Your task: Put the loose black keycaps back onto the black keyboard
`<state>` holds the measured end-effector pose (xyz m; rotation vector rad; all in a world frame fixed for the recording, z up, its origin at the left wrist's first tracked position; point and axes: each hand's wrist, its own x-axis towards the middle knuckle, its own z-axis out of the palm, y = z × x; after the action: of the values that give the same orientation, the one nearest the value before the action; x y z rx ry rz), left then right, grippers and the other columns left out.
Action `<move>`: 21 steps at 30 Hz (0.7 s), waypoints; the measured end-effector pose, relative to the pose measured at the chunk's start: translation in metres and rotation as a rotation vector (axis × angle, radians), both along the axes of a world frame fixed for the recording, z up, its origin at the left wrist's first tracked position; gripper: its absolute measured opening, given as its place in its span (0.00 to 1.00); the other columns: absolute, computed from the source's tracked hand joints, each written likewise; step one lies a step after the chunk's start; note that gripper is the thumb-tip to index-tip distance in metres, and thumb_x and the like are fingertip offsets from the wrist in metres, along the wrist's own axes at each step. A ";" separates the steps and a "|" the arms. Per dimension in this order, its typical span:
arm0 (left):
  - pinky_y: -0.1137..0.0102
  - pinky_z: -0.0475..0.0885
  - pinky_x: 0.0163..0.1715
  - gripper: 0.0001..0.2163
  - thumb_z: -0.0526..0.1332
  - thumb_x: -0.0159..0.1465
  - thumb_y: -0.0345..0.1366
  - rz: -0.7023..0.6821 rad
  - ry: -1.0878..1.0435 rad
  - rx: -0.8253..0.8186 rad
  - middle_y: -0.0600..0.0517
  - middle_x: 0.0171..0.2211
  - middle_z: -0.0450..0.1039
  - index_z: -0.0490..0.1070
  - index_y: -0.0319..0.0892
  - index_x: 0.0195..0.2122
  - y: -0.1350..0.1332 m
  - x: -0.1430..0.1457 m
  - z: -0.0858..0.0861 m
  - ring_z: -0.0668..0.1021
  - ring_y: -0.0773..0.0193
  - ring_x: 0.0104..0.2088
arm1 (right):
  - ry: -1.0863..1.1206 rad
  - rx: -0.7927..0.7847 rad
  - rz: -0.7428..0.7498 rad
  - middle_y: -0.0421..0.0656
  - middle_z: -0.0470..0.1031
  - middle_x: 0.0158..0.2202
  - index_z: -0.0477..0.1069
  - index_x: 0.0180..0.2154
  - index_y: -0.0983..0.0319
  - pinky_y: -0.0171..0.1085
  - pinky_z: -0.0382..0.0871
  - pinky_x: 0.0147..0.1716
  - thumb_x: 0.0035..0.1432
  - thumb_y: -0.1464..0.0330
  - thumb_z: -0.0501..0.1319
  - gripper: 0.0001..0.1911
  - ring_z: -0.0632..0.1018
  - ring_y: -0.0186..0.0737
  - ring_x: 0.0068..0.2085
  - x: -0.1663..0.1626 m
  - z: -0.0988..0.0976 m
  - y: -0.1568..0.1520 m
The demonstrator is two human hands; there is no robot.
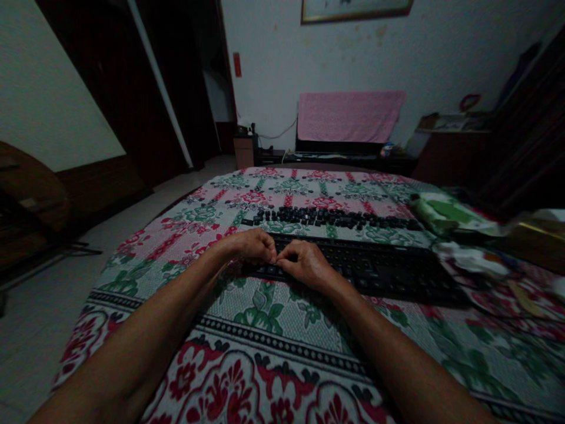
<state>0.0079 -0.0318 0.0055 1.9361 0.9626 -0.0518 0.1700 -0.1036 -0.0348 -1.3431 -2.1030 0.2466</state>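
Note:
A black keyboard (388, 268) lies across the patterned cloth in front of me, its keycaps off over much of its face. Over its left end, my left hand (256, 245) is closed, fingertips pinched together near the front edge. Touching or almost touching it, my right hand (305, 263) is also closed, thumb and forefinger pinched at the same spot. Whatever sits between the fingertips is too small and dark to make out. Behind the keyboard, many loose black keycaps (318, 217) lie in a long scattered band.
The floral tablecloth (260, 318) covers the table. At the right lie a green and white packet (454, 213), crumpled white tissue (474, 259), a tan strip (525, 297) and a dark cable. A pink towel (351, 116) hangs over something against the far wall.

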 end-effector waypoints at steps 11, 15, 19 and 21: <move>0.78 0.58 0.13 0.11 0.59 0.45 0.39 -0.025 -0.010 0.049 0.58 0.16 0.62 0.68 0.38 0.28 0.002 -0.001 -0.008 0.64 0.74 0.15 | -0.030 0.011 -0.022 0.41 0.70 0.26 0.72 0.25 0.61 0.31 0.58 0.29 0.48 0.67 0.54 0.09 0.69 0.33 0.29 -0.004 0.003 -0.003; 0.77 0.61 0.17 0.12 0.58 0.47 0.40 -0.005 -0.116 0.048 0.57 0.18 0.64 0.69 0.38 0.30 0.011 -0.012 0.000 0.65 0.74 0.17 | 0.010 0.065 -0.086 0.41 0.69 0.27 0.71 0.28 0.61 0.32 0.59 0.31 0.50 0.68 0.52 0.09 0.69 0.33 0.30 -0.007 0.007 0.001; 0.76 0.62 0.21 0.14 0.55 0.51 0.40 0.321 -0.188 0.450 0.54 0.22 0.68 0.70 0.38 0.34 0.035 -0.024 -0.001 0.68 0.72 0.21 | 0.043 0.159 -0.206 0.43 0.69 0.30 0.69 0.30 0.62 0.33 0.59 0.35 0.49 0.71 0.53 0.08 0.68 0.35 0.34 -0.015 0.006 0.012; 0.75 0.63 0.26 0.15 0.54 0.52 0.41 0.417 -0.066 0.702 0.51 0.25 0.71 0.71 0.40 0.36 0.047 -0.028 -0.005 0.70 0.68 0.25 | 0.066 0.178 -0.244 0.44 0.68 0.30 0.69 0.31 0.62 0.34 0.60 0.36 0.49 0.72 0.52 0.08 0.68 0.36 0.35 -0.018 0.003 0.016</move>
<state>-0.0206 0.0150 0.0002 2.2799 1.4501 0.6655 0.1515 -0.0878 -0.0316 -1.4457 -1.8383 0.0012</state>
